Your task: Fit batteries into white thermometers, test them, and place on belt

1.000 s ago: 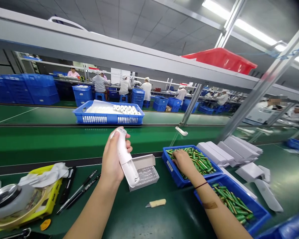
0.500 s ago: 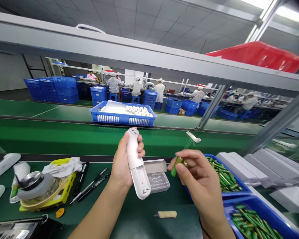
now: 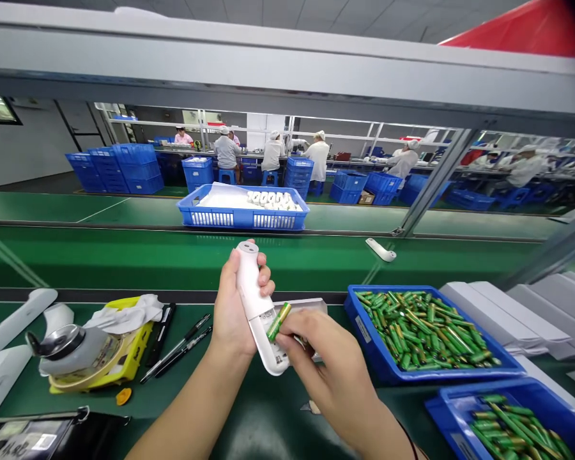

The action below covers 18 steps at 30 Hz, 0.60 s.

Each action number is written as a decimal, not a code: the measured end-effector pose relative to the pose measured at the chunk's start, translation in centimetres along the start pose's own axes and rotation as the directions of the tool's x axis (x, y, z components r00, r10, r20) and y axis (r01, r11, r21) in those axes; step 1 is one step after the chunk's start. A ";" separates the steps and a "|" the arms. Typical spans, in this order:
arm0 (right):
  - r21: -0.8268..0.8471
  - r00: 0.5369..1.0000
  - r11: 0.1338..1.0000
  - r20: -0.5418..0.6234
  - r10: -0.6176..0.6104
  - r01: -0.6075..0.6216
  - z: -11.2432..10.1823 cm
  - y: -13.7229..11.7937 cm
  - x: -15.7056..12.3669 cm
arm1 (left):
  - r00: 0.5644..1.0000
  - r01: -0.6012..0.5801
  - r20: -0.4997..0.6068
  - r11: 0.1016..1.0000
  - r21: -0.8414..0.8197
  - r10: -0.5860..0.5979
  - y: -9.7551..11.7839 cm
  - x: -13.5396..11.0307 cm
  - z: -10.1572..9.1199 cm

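Observation:
My left hand (image 3: 237, 306) is wrapped around a white handheld device (image 3: 253, 281), tilted with its open battery compartment toward me. Between the thumb and fingers of my right hand (image 3: 323, 354) is a green and gold battery (image 3: 278, 321), held slantwise over that compartment. Whether it touches the inside I cannot tell. Behind my right hand, a small box (image 3: 311, 305) is mostly covered. The cutter (image 3: 310, 406) on the bench is nearly hidden under the same hand.
At right stand two blue bins of batteries, one farther (image 3: 364, 332) and one nearer (image 3: 445, 409), beside white boxes (image 3: 503, 313). Pens (image 3: 182, 348), a yellow tray (image 3: 144, 345) with a bottle, and white parts (image 3: 9, 326) lie left. A blue basket (image 3: 244, 219) stands beyond the green belt (image 3: 124, 259).
My right hand has moved left with the battery, from beside the blue bin to the device's open compartment. My left hand still holds the device. The camera view has shifted.

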State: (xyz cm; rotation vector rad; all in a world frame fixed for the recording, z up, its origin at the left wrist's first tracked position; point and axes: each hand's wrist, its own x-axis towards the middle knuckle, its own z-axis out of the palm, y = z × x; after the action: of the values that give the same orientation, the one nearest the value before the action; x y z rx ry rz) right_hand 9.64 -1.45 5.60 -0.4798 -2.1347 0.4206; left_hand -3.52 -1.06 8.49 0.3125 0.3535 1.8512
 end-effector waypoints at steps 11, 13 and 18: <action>0.542 0.841 0.669 0.144 0.522 -0.508 -0.1 0.9 0.1 | 0.990 -0.001 0.143 0.990 0.140 -0.019 -1.3 -1.0 0.0; 0.527 0.869 0.715 0.097 0.486 -0.459 -0.1 0.8 -0.1 | 0.991 0.015 0.133 0.991 0.133 -0.032 -1.4 -1.1 0.0; 0.089 0.970 0.988 -0.195 0.143 -0.127 -0.1 0.6 -0.4 | 1.000 0.011 0.010 0.999 0.036 -0.011 -1.0 -0.7 0.2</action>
State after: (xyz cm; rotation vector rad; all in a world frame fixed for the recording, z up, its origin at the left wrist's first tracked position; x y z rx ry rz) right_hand 10.00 -1.14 5.11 -0.6008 -1.8913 0.5064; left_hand -2.41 -1.43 8.28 0.3436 0.3816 1.8338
